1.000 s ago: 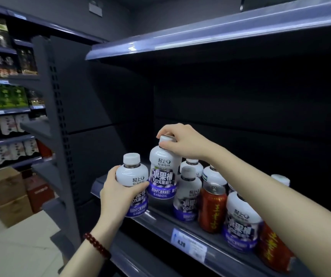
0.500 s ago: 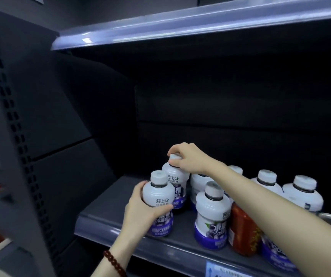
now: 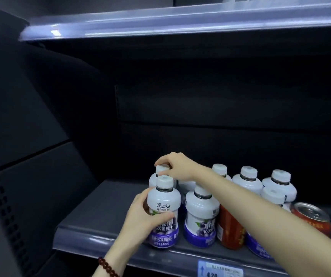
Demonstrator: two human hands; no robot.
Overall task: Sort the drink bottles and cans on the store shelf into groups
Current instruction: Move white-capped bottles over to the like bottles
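On the dark shelf (image 3: 92, 214) stand several white bottles with purple labels and red cans. My left hand (image 3: 138, 218) grips the body of the front white bottle (image 3: 163, 208), which stands near the shelf's front edge. Right behind it, my right hand (image 3: 177, 166) pinches the cap of another white bottle (image 3: 154, 179), mostly hidden by the front one. A third white bottle (image 3: 201, 214) stands just to the right. A red can (image 3: 229, 230) is partly hidden under my right forearm, and a second red can (image 3: 312, 217) shows its silver top further right.
More white bottles (image 3: 248, 180) stand in a back row at the right. The shelf's left part is bare up to the dark side panel (image 3: 30, 156). An upper shelf (image 3: 180, 23) hangs overhead. A price tag (image 3: 220, 269) sits on the front rail.
Both bottles have come down from in front of the shelf onto its surface, one behind the other. The view has swung right and closer, so the neighbouring aisle has dropped out of sight.
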